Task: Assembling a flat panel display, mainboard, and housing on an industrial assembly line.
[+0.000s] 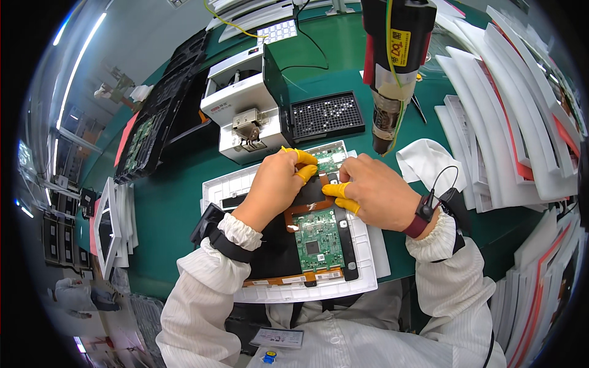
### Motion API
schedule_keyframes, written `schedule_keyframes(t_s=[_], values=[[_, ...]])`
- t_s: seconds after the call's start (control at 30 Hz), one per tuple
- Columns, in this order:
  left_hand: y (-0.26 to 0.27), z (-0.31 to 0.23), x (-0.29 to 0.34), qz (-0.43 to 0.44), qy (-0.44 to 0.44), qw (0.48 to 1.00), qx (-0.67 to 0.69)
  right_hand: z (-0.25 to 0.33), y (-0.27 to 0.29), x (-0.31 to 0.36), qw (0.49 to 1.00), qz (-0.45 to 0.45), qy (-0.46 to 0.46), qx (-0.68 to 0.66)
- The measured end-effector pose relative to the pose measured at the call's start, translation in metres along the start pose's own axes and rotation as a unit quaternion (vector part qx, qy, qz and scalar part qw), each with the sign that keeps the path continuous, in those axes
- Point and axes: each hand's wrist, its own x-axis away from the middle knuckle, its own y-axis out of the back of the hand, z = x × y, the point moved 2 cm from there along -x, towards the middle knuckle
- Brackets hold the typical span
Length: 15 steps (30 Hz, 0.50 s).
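Note:
A white tray (288, 296) lies on the bench close to my body, holding a dark panel with a large green circuit board (320, 238), a smaller green board (332, 158) and a brown flat flex cable (307, 208). Yellow finger cots cover some fingertips on both hands. My left hand (276, 181) is closed in a pinch at the panel's far part, beside the smaller board. From the right, my right hand (379, 190) reaches over the panel's edge, its fingers bent together near the upper end of the flex cable. What sits between the fingertips is hidden.
An electric screwdriver (386, 116) hangs beyond my right hand. Behind the tray stand a white screw feeder (245, 110) and a black perforated tray (327, 116). White cloth (431, 162), tweezers (419, 109) and stacked white foam sheets (491, 116) lie right. A black rack (162, 110) stands left.

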Motion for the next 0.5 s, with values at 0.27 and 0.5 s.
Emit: schedule_keyframes(t_s=[0.27, 0.5], values=[[-0.001, 0.004, 0.006, 0.005, 0.038, 0.995, 0.094, 0.0, -0.001, 0.0, 0.999, -0.037, 0.015, -0.002], [-0.001, -0.007, 0.029, 0.017, -0.139, 0.984, -0.107, -0.001, -0.001, 0.0, 0.999, -0.034, 0.011, 0.002]])
